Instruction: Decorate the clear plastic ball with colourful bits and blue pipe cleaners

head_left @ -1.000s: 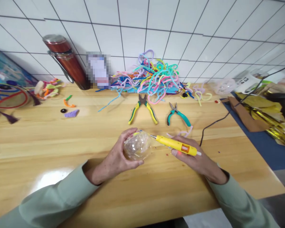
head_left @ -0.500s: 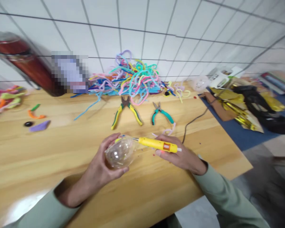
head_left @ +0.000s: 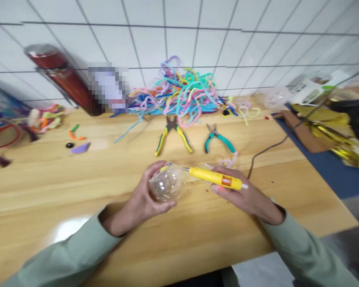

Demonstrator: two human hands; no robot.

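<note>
Between the thumb and fingers of my left hand (head_left: 145, 195) is a clear plastic ball (head_left: 168, 185), held over the table. Something small and yellow shows at its upper edge, too blurred to make out. My right hand (head_left: 242, 195) is closed around a yellow hot glue gun (head_left: 211, 175), with a white glue stick poking out of its back end. The metal nozzle points left at the ball's upper right edge; whether it touches I cannot tell. Beyond the hands lie yellow-green pliers (head_left: 173, 133) and teal pliers (head_left: 219, 139), both with handles spread.
A tangled heap of pipe cleaners (head_left: 182, 97) lies against the tiled wall. A red thermos (head_left: 67, 81) stands at the back left, near a purple piece (head_left: 80, 148). A dark cord (head_left: 267, 148) runs across the right side, by gold foil packaging (head_left: 338, 139).
The whole view has shifted left, so everything appears further right. Both hands keep their hold on the ball and the glue gun, with the nozzle still at the ball's edge.
</note>
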